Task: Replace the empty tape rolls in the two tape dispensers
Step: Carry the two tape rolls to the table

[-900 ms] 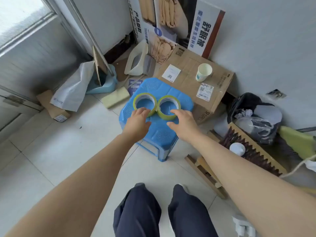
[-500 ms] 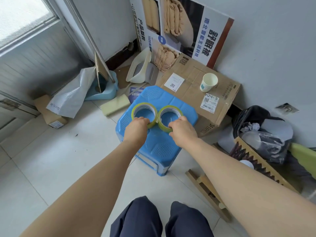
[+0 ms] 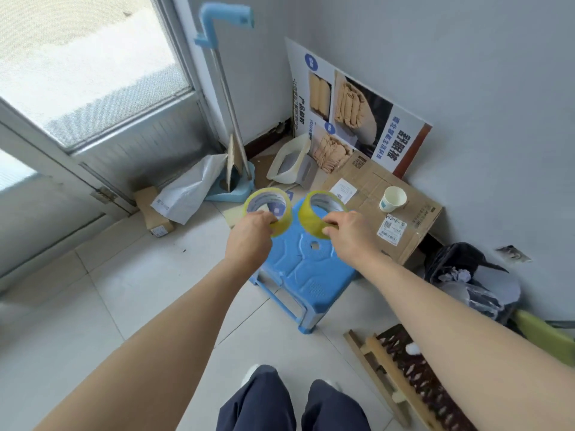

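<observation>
Two yellowish rolls of clear tape hang in the air above a blue plastic stool (image 3: 306,269). My left hand (image 3: 249,236) grips the left tape roll (image 3: 270,209) by its near rim. The right tape roll (image 3: 319,213) is pinched at its near rim by my right hand (image 3: 350,233). Both rolls are tilted with their open cores facing up toward me. The stool's top is bare. No tape dispenser is in sight.
A flat cardboard box (image 3: 382,209) with a white paper cup (image 3: 393,199) lies behind the stool. A blue mop bucket (image 3: 231,188), a grey bag (image 3: 186,194), a poster (image 3: 357,110), a black bag (image 3: 466,275) and a wooden slatted frame (image 3: 404,377) crowd the corner.
Both hands closed on the tape rolls and lifted them off the stool. The camera tilted up, showing more of the door and wall.
</observation>
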`<state>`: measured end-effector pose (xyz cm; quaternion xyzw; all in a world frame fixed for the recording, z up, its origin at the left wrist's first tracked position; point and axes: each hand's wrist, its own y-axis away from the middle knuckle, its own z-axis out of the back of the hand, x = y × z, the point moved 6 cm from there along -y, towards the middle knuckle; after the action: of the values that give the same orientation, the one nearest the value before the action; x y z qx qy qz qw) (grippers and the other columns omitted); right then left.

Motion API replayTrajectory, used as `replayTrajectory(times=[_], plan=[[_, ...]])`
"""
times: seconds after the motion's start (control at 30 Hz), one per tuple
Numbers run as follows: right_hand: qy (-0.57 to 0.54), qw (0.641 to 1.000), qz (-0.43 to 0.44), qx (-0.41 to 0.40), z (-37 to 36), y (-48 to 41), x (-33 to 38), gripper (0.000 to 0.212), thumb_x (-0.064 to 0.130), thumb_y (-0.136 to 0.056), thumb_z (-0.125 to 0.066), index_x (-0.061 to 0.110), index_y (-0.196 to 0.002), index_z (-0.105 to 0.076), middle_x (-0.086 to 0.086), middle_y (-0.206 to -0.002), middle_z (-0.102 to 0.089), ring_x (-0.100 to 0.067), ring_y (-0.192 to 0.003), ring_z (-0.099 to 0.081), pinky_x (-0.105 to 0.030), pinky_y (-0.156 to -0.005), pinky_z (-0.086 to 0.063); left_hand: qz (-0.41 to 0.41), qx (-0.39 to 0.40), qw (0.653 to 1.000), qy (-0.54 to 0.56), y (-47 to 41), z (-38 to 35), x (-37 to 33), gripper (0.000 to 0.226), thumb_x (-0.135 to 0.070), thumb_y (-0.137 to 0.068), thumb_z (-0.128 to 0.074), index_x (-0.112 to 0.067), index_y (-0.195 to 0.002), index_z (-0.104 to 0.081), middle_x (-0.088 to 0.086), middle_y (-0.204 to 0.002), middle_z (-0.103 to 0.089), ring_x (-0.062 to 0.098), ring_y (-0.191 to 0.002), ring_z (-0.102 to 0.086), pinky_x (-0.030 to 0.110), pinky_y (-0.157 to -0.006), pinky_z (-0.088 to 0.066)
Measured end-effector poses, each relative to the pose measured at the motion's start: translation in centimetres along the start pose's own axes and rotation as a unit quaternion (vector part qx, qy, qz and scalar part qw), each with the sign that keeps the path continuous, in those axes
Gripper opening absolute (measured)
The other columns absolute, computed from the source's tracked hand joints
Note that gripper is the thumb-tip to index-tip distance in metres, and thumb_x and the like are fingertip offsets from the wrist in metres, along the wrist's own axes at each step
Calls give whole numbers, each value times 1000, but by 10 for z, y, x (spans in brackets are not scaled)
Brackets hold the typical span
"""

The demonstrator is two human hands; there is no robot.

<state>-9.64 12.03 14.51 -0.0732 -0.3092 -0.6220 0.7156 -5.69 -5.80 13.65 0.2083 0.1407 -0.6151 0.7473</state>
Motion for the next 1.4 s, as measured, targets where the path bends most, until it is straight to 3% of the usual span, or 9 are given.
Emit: replayTrajectory(times=[0.13,0.3,0.5,0.6,0.67,0.87,1.07,1.2,1.4], plan=[[-41,997,56,-12,53,30,77,26,16,-89,-61,11,-113,-68,-13,-110,-69,-28,-102,-61,-28,-80,-44,11,-65,998,11,30,98,-14,28,-4,-85,-48,-10,-109,-62,11,-112,-64,34,-104,-56,40,-79,-47],[-108,986,124,-23,105,77,178,31,13,-88,-62,7,-118,-65,-13,-116,-68,-26,-108,-60,-32,-94,-45,54,-157,983,74,84,226,-11,27,-9,-85,-49,-15,-106,-64,6,-115,-66,30,-105,-57,35,-82,-43],[-169,956,234,-47,139,129,285,22,13,-85,-66,10,-106,-72,3,-82,-66,1,-68,-55,1,-61,-35,101,-271,950,119,169,343,1,21,-12,-84,-51,-19,-98,-65,7,-102,-69,29,-93,-60,38,-81,-48],[-207,932,298,-13,141,156,334,19,11,-85,-65,12,-103,-73,6,-81,-65,-4,-72,-59,2,-65,-38,130,-339,918,159,224,380,13,19,-13,-84,-53,-20,-94,-67,4,-96,-70,25,-90,-61,37,-81,-50],[-221,916,335,11,133,176,363,19,12,-85,-65,13,-103,-73,7,-83,-66,-9,-78,-60,-8,-70,-41,151,-375,898,171,261,396,22,18,-12,-83,-54,-20,-93,-67,3,-94,-69,23,-88,-62,34,-81,-49],[-246,867,423,100,83,243,428,16,12,-84,-67,16,-97,-75,28,-71,-60,19,-65,-57,6,-63,-36,248,-458,838,161,374,413,56,18,-16,-82,-57,-21,-95,-68,-3,-87,-68,19,-86,-62,30,-76,-45],[-242,824,473,196,29,310,483,17,12,-85,-66,13,-100,-74,13,-81,-66,0,-76,-59,0,-71,-39,330,-529,770,136,480,419,82,18,-14,-80,-61,-18,-96,-69,-3,-83,-67,17,-82,-62,27,-77,-47],[-238,790,506,250,-5,361,522,17,11,-85,-66,12,-100,-74,14,-81,-66,11,-72,-58,4,-68,-38,373,-559,732,110,547,426,100,19,-14,-82,-61,-15,-99,-68,2,-90,-68,18,-85,-61,26,-76,-44],[-229,751,540,302,-56,447,576,15,14,-86,-66,16,-98,-75,11,-86,-68,9,-79,-58,7,-69,-36,422,-586,687,85,652,437,137,17,-13,-82,-61,-14,-97,-68,-2,-86,-65,17,-82,-59,25,-73,-44]])
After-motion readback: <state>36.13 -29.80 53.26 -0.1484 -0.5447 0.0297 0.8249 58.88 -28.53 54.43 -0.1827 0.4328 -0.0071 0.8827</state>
